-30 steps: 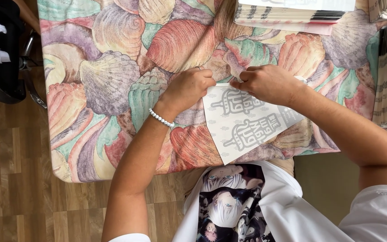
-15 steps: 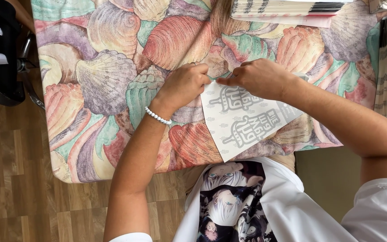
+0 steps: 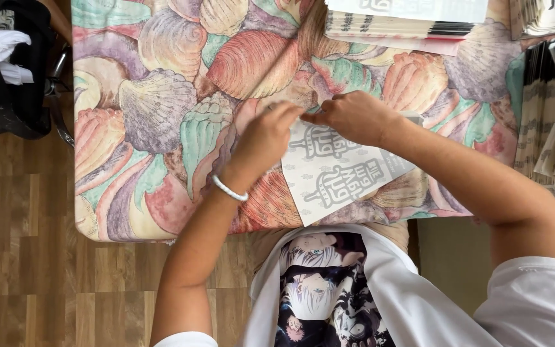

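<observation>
Paper: I see a white printed sheet lying flat on the shell-patterned tablecloth, its near corner close to the cloth's near edge, its far edge under both hands.
Left hand: my left hand sits at the sheet's far left corner, fingers curled and pinched together on the paper's edge, apparently to keep the corner aligned.
Right hand: my right hand rests on the sheet's far edge, just beside the left, fingertips closed on the same edge; it looks like a shared pinch that steadies the paper.
Bracelet: a pale beaded bracelet circles the left wrist, just left of the sheet.
Stack: a pile of similar sheets lies beyond the sheet, at the cloth's far side.
Bag: a black bag stands well left of the sheet, off the cloth.
</observation>
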